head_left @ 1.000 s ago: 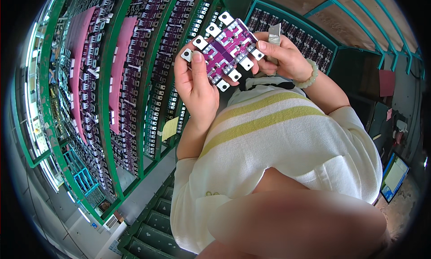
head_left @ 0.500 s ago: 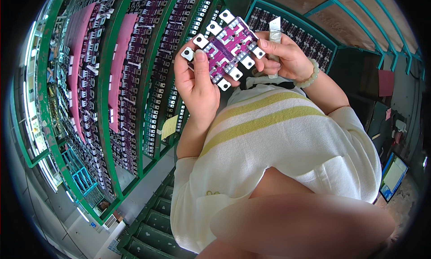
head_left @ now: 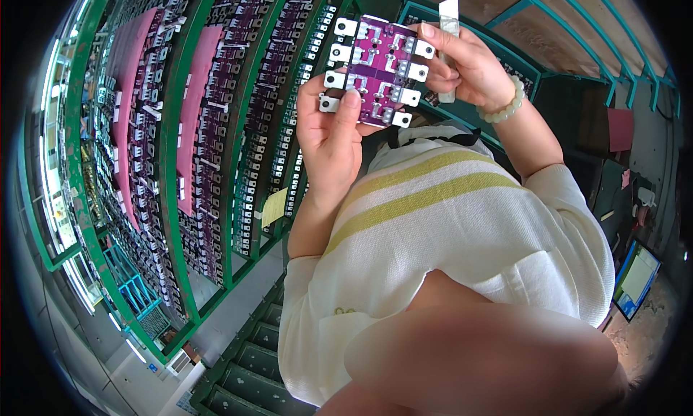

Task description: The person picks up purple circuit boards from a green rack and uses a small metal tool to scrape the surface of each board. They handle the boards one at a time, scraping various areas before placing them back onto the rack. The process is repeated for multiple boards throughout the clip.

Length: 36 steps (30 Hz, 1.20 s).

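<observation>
A magenta electrical module (head_left: 377, 75), with a clear casing and white drilled metal tabs along two opposite sides, is held up in front of me. My left hand (head_left: 328, 131) grips its lower-left part, thumb on the face and fingers tucked behind. My right hand (head_left: 473, 68) is at the upper-right corner, its thumb and fingertips close to or touching the edge by a tab. Also in that hand, clasped by the fingers, is a flat pale blade (head_left: 448, 13) with a slanted tip pointing up. Most of its middle is hidden by the fingers.
To the left stands a green rack (head_left: 173, 163) filled with rows of similar modules, two pink strips (head_left: 198, 120) and a yellow tag (head_left: 273, 207). A teal-framed tray (head_left: 505, 138) of parts lies beyond my right hand. A screen (head_left: 637, 280) is at far right.
The module has turned from a slant to nearly upright and moved slightly right. My right hand and the blade have risen a little; my left hand has shifted right.
</observation>
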Motion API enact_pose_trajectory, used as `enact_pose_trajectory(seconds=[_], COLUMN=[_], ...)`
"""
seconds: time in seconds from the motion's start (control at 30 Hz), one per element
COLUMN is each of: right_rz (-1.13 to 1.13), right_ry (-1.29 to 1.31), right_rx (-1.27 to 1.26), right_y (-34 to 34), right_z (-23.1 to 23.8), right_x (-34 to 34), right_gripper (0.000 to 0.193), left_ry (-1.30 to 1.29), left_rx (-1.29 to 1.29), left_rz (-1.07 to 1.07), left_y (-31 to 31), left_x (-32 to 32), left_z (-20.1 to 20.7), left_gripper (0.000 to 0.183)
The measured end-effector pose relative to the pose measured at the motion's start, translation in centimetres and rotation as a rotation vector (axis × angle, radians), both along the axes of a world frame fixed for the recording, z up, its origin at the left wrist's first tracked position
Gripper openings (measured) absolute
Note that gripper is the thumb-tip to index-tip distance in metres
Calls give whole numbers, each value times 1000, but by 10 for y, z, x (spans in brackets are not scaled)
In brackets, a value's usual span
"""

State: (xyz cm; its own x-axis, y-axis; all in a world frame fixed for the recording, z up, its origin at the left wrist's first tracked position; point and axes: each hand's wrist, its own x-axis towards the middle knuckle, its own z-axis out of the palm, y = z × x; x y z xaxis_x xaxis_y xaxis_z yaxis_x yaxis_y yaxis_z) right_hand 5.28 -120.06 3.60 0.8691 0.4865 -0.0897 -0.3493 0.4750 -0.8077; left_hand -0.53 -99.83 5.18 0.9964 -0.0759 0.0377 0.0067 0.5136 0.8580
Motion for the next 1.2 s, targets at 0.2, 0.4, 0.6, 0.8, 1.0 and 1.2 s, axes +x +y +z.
enact_pose_trajectory(seconds=[0.2, 0.4, 0.6, 0.8, 1.0, 1.2], right_rz=[-3, -31, 18, -73, -129, -140], right_ry=[-16, -12, -16, 3, -8, -3], right_rx=[-175, -247, 41, 28, -12, -2], right_y=[3, 15, 11, 9, 11, 11], right_z=[14, 6, -5, -4, -2, -5], right_x=[5, 3, -4, -15, -22, -21], right_gripper=[41, 50, 36, 18, 21, 22], left_ry=[-34, -121, -187, -174, -174, -180], left_rx=[86, 161, 245, 234, 248, 258], left_rz=[-65, -110, -8, 22, 11, 4], left_y=[-6, -10, -10, -12, -14, -15], left_x=[-5, -10, -10, -10, -9, -8], left_z=[-2, 0, -4, -8, -8, -8], left_gripper=[43, 50, 57, 58, 58, 58])
